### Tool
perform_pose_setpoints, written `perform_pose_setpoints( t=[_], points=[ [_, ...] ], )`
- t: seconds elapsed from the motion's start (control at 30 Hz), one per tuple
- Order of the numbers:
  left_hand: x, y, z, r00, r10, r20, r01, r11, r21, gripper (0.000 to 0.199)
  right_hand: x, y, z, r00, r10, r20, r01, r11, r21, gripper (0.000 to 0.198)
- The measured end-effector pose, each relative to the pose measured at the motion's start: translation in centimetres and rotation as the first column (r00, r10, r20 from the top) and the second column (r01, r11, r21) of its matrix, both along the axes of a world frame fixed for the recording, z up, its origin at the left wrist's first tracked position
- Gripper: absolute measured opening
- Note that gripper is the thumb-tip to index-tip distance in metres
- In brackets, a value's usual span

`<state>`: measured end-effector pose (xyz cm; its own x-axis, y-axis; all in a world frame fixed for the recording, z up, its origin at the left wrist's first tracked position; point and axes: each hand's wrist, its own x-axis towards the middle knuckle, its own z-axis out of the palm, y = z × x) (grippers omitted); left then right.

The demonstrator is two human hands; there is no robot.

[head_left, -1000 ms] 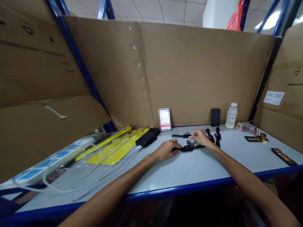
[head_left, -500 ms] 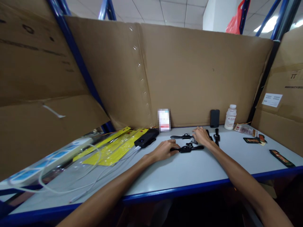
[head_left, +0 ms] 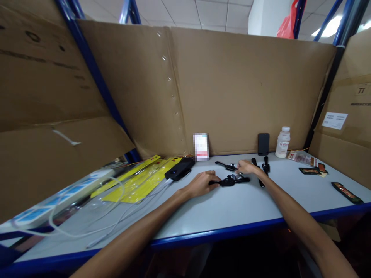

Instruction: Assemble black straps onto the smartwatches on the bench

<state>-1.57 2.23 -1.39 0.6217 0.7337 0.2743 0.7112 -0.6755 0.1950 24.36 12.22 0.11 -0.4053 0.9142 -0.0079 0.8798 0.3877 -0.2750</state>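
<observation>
A black spokeshave (head_left: 227, 182) lies nearest to me on the grey table, its left handle under the fingers of my left hand (head_left: 201, 183), which is closed on it. Behind it, a second black spokeshave (head_left: 230, 167) lies at a slant. My right hand (head_left: 245, 167) is closed around that one's right end and hides it. Small metal parts (head_left: 238, 176) lie against the near tool's back edge. To the right of my right hand rest two more spokeshaves, one (head_left: 254, 162) partly behind my wrist and another (head_left: 266, 165) beside it.
At left are yellow packages (head_left: 139, 181), a black power bank (head_left: 180, 168) with white cables and a power strip (head_left: 63, 197). A lit phone (head_left: 201, 146), a dark phone (head_left: 263, 144) and a bottle (head_left: 283, 143) stand at the back. Dark wrappers (head_left: 347, 192) lie right.
My right hand has closed on the far spokeshave, which has turned to a slant and shifted slightly right. My left hand stays on the near one.
</observation>
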Motion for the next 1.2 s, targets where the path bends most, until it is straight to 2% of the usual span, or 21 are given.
perform_pose_setpoints(
  t=[0.17, 0.37, 0.5, 0.6, 0.67, 0.73, 0.8, 0.87, 0.97, 1.07, 1.2],
  points=[
    [0.2, -0.2, 0.1, 0.999, 0.029, 0.02, -0.029, 0.999, -0.025, 0.023, 0.3, 0.1, -0.2, 0.999, -0.031, -0.039, 0.031, 1.0, 0.004, 0.009],
    [0.3, 0.6, -0.6, 0.979, 0.198, 0.057, -0.197, 0.98, -0.013, 0.019, 0.8, -0.2, -0.1, 0.983, -0.087, -0.164, 0.104, 0.989, 0.101, 0.018],
    [0.0, 2.2, -1.5, 0.946, 0.287, 0.151, -0.294, 0.956, 0.025, 0.025, 1.3, -0.3, 0.8, 0.968, -0.058, -0.246, 0.099, 0.982, 0.16, 0.018],
    [-0.8, 3.5, -1.6, 0.896, 0.35, 0.272, -0.378, 0.924, 0.057, 0.032, 2.2, -0.7, 1.9, 0.963, 0.029, -0.269, 0.012, 0.989, 0.148, 0.015],
    [-1.7, 4.0, -1.2, 0.855, 0.379, 0.355, -0.43, 0.9, 0.074, 0.035, 2.9, -1.2, 2.3, 0.949, 0.141, -0.283, -0.135, 0.99, 0.04, 0.015],
    [-2.5, 4.0, -0.6, 0.829, 0.38, 0.41, -0.45, 0.889, 0.086, 0.041, 3.3, -1.8, 2.4, 0.911, 0.268, -0.315, -0.323, 0.937, -0.136, 0.017],
    [-3.0, 3.5, -0.1, 0.837, 0.344, 0.425, -0.421, 0.902, 0.1, 0.045, 3.2, -2.4, 2.1, 0.881, 0.329, -0.34, -0.429, 0.859, -0.28, 0.019],
    [-2.8, 2.8, 0.0, 0.873, 0.277, 0.401, -0.346, 0.932, 0.109, 0.045, 2.7, -3.0, 1.8, 0.889, 0.308, -0.339, -0.424, 0.835, -0.352, 0.018],
    [-1.4, 1.6, -0.2, 0.936, 0.157, 0.314, -0.193, 0.977, 0.086, 0.039, 1.7, -3.7, 1.4, 0.905, 0.255, -0.34, -0.379, 0.847, -0.374, 0.013],
    [0.2, 0.6, -0.4, 0.979, 0.055, 0.195, -0.065, 0.997, 0.044, 0.029, 1.3, -3.8, 1.3, 0.923, 0.227, -0.31, -0.331, 0.88, -0.341, 0.013],
    [1.1, -0.3, -0.2, 1.0, 0.026, 0.014, -0.026, 0.998, 0.049, 0.029, 2.3, -3.2, 1.8, 0.927, 0.256, -0.275, -0.315, 0.929, -0.194, 0.016]
  ],
)
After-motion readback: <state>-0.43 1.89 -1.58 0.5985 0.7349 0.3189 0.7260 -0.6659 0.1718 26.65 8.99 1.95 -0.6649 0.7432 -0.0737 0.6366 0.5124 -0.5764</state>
